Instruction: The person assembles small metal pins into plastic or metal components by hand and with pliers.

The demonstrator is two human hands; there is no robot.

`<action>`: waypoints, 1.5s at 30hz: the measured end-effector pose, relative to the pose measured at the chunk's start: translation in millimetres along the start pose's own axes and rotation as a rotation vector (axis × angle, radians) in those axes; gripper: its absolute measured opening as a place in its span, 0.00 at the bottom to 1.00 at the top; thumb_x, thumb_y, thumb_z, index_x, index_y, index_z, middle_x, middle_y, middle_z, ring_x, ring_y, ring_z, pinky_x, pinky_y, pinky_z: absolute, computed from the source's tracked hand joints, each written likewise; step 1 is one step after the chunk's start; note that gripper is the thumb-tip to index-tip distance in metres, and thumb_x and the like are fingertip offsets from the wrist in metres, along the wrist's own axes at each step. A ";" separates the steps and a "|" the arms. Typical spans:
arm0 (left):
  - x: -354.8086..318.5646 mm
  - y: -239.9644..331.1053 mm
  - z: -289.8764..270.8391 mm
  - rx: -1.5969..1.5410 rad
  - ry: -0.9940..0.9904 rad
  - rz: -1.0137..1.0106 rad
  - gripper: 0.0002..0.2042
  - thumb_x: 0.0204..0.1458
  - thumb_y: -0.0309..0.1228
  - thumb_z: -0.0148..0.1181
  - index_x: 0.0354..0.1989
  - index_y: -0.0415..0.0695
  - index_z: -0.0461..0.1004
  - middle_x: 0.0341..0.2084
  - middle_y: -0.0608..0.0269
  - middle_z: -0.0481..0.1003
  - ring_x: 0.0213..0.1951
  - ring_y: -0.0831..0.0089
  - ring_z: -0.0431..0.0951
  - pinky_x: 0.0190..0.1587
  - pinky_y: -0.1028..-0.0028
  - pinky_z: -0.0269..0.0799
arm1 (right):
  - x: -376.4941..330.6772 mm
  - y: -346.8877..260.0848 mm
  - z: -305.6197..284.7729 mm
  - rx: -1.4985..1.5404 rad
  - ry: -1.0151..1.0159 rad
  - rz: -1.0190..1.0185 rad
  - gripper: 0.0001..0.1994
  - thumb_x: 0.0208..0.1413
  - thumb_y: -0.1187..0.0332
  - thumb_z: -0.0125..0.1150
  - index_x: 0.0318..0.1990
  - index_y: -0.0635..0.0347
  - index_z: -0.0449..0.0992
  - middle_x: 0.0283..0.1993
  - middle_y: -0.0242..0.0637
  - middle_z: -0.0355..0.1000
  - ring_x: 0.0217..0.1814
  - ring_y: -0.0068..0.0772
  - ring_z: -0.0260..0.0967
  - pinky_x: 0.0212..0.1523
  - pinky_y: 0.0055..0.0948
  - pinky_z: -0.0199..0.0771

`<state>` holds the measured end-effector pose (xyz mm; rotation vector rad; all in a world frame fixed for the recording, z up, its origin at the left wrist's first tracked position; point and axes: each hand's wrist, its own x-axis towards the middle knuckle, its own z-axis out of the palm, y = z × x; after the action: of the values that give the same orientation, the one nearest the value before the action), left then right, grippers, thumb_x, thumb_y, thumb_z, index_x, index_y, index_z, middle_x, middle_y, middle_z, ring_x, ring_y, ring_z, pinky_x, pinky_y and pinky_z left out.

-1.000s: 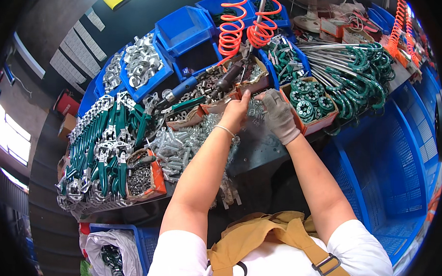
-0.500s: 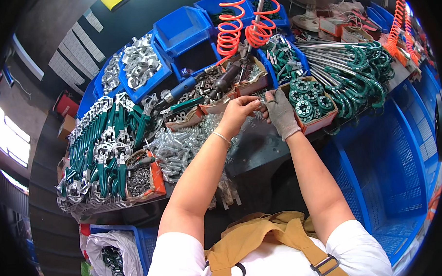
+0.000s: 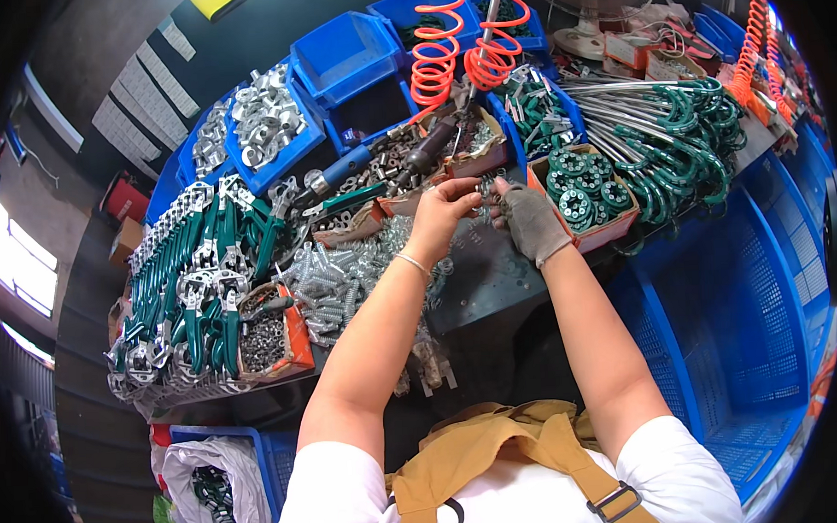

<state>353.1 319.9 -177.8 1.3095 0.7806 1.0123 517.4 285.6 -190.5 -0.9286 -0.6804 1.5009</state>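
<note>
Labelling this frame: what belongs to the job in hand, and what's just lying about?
Likely job: metal springs, near the left hand; green discs in a carton, beside the gloved right hand. Any part held is too small to tell.

Apparently lying about: fan; white plastic bag; red container.

Compared with a moment ago, the left hand (image 3: 438, 220) sits slightly farther toward nine o'clock; a wider gap parts it from the gloved right hand (image 3: 535, 225); the glove tilts more toward ten o'clock.
</note>
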 end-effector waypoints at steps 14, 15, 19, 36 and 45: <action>-3.2 -1.9 4.5 -0.200 0.030 -0.088 0.15 0.51 0.25 0.64 0.48 0.37 0.75 0.37 0.67 0.78 0.36 0.80 0.74 0.38 0.79 0.68 | -13.9 0.5 13.5 -0.089 0.021 -0.224 0.09 0.57 0.65 0.62 0.40 0.62 0.75 0.32 0.28 0.72 0.30 0.17 0.69 0.28 0.16 0.70; -3.8 -1.5 4.6 -0.200 0.031 -0.089 0.15 0.51 0.25 0.64 0.48 0.37 0.75 0.37 0.67 0.78 0.36 0.80 0.74 0.38 0.79 0.68 | -15.6 -0.2 15.1 -0.117 0.036 -0.260 0.09 0.57 0.65 0.62 0.40 0.61 0.76 0.32 0.28 0.72 0.31 0.17 0.69 0.28 0.16 0.70; -5.4 2.8 7.0 -0.304 0.027 -0.154 0.13 0.52 0.23 0.63 0.47 0.37 0.75 0.35 0.67 0.78 0.34 0.80 0.74 0.37 0.80 0.68 | -12.8 2.2 10.1 -0.226 0.048 -0.312 0.09 0.56 0.65 0.63 0.39 0.61 0.77 0.30 0.27 0.72 0.30 0.15 0.67 0.27 0.17 0.69; 29.2 28.6 -7.9 0.531 0.211 0.198 0.16 0.57 0.32 0.58 0.50 0.34 0.72 0.29 0.65 0.75 0.27 0.79 0.72 0.30 0.78 0.68 | 4.1 7.4 -1.6 -1.342 0.257 -1.081 0.10 0.48 0.78 0.56 0.39 0.56 0.74 0.44 0.40 0.71 0.49 0.46 0.68 0.50 0.39 0.70; -13.7 33.5 -33.6 1.124 0.183 0.283 0.11 0.48 0.20 0.56 0.41 0.37 0.77 0.37 0.48 0.79 0.42 0.56 0.79 0.48 0.65 0.72 | 18.0 12.3 43.8 -1.714 -0.074 -0.632 0.19 0.46 0.66 0.58 0.50 0.50 0.73 0.55 0.36 0.67 0.62 0.43 0.57 0.62 0.40 0.59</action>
<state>312.2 319.7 -150.1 2.3469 1.4347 0.9241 473.7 305.5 -181.5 -1.5887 -2.1581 0.0794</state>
